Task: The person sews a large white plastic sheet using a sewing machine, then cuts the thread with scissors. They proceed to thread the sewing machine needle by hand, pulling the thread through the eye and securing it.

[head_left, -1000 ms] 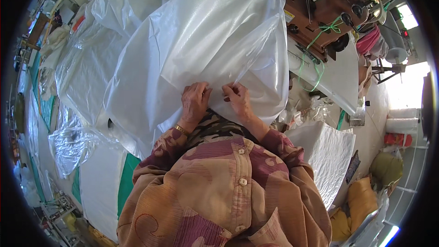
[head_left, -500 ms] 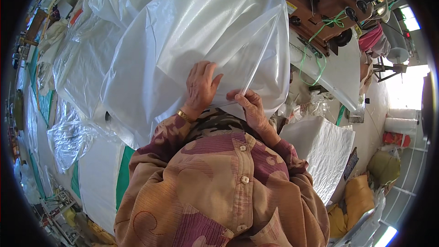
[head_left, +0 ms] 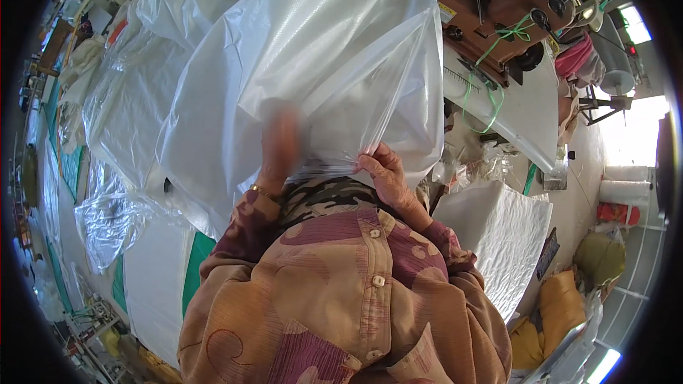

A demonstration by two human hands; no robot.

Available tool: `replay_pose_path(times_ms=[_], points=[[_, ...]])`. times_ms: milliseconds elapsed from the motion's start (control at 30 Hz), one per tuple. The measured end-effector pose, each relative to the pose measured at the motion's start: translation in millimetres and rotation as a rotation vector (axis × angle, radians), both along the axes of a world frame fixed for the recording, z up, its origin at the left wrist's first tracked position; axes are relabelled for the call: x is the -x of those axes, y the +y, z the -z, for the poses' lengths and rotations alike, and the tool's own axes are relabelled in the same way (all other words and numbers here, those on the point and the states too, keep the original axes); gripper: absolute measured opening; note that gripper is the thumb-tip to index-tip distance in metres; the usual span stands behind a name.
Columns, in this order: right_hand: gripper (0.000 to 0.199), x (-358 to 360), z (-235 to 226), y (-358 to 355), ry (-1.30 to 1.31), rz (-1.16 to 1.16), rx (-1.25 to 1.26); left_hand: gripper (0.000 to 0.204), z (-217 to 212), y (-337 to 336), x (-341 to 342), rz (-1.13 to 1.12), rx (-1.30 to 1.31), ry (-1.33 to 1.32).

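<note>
A large translucent white plastic sheet [head_left: 306,57] spreads in folds before me and hangs down to my lap. Its right-hand edge runs up in a long narrow crease to the brown sewing machine [head_left: 491,11]. My right hand [head_left: 384,174] pinches the gathered edge of the sheet close to my lap, thumb and fingers pressed together. My left hand [head_left: 281,144] is over the sheet's near part, smeared by motion, so its fingers cannot be made out. Whether it touches the plastic cannot be told.
Green string [head_left: 491,92] hangs from the machine. To my right lies a folded silvery-white sheet [head_left: 494,242]. Crumpled clear plastic [head_left: 114,213] and a white panel with green edging [head_left: 153,277] are at left. Yellow cloth [head_left: 562,313] and a green sack [head_left: 601,259] sit lower right.
My left hand has swung left, away from the right hand, and blurred. My right hand has shifted slightly left and down, and the sheet's edge bunches more at its fingertips.
</note>
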State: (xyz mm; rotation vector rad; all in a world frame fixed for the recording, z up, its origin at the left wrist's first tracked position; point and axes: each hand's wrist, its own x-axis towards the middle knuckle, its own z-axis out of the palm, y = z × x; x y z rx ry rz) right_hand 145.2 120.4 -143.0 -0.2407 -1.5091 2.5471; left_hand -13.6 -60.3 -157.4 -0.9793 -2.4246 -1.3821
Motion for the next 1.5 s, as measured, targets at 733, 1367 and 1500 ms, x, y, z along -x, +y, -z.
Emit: replay_pose_path(times_ms=[733, 1367, 1500], points=[[0.009, -6.9, -88.4, -45.7, -0.016, -0.165, -1.176, 0.020, -98.4, 1.5, -54.5, 0.440, -0.029, -0.488], [0.013, -67.8, -44.4, 44.9, -0.368, 0.744, -1.543, 0.009, -109.3, -0.4, -54.1, 0.328, -0.313, -0.623], [0.005, -66.6, -74.5, 10.6, -0.256, 0.472, -1.266, 0.005, -126.1, -3.4, -53.2, 0.352, -0.221, -0.404]])
